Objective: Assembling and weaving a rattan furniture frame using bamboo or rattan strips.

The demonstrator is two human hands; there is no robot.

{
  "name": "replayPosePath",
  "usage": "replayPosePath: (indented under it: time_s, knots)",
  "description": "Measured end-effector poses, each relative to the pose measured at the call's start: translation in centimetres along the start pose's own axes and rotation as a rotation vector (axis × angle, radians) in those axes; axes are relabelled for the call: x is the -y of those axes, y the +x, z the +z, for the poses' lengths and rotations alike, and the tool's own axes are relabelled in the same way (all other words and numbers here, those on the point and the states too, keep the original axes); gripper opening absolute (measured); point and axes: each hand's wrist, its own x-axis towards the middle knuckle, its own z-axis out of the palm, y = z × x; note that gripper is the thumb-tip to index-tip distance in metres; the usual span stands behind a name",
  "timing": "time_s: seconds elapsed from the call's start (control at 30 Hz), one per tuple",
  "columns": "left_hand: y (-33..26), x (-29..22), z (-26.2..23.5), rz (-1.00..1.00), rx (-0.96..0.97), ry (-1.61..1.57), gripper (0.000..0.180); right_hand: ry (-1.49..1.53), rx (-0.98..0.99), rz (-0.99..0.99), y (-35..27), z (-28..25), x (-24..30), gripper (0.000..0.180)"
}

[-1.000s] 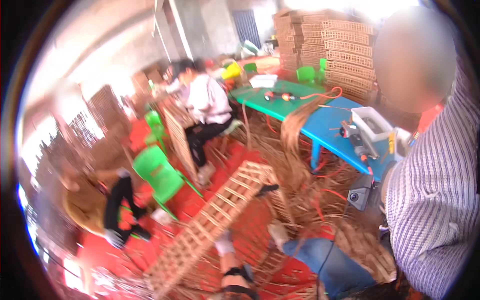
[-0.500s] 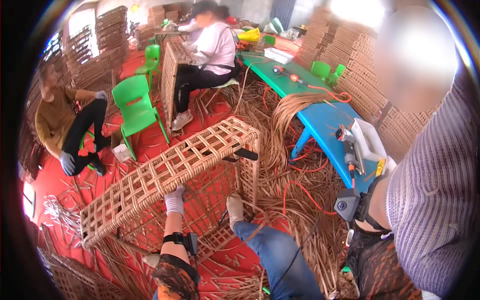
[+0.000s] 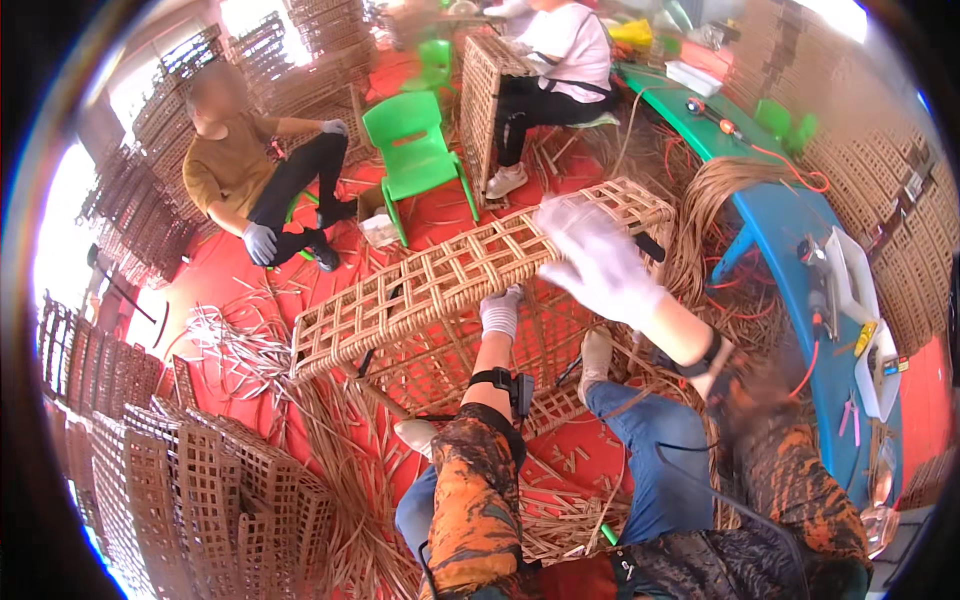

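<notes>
A long woven basket frame [image 3: 430, 300] of brown cane lies on its side before me, its open lattice side facing up. My left hand [image 3: 499, 310], in a pale glove with a striped cuff, is closed at the near rim; its fingertips are partly hidden by the weave. Above the basket's right end is my right hand [image 3: 592, 255], white-gloved and somewhat blurred, thumb apart from the fingers and nothing visible in it. Close by that hand a black fitting [image 3: 649, 246] sticks out from the basket's corner. My feet rest by the basket's near side.
Stacked lattice panels [image 3: 190, 500] stand at lower left. At right, a blue bench [image 3: 790, 225] holds a power tool [image 3: 815, 275] and white trays [image 3: 852, 275]. Cane strips [image 3: 705, 215] hang off it; more litter the red floor. Two people sit beyond, near a green chair [image 3: 410, 150].
My right hand has come in from the right, over the basket. My view has turned left, and the person in the striped sleeve is out of sight. My left hand stays at the rim.
</notes>
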Motion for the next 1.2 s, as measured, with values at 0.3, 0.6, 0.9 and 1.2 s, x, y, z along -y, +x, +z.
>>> replayPosePath:
  time_s: [0.3,0.6,0.9,1.2]
  knots:
    - [2.8,1.4,-5.2,0.519,-0.081,0.438,0.019,0.42,0.05,-0.227,-2.4,3.3,4.4,0.017]
    - [-2.4,-2.6,-1.4,0.071,0.106,-0.238,0.028,0.589,0.246,0.491,-7.5,13.9,-2.5,0.027]
    - [-1.4,-3.4,0.0,-0.156,0.058,-0.1,0.024,0.636,0.448,0.396,-5.7,19.1,-6.2,0.027]
    - [-1.8,-2.8,-1.9,0.01,0.113,-0.183,0.026,0.138,0.793,0.155,-3.3,14.8,-4.0,0.024]
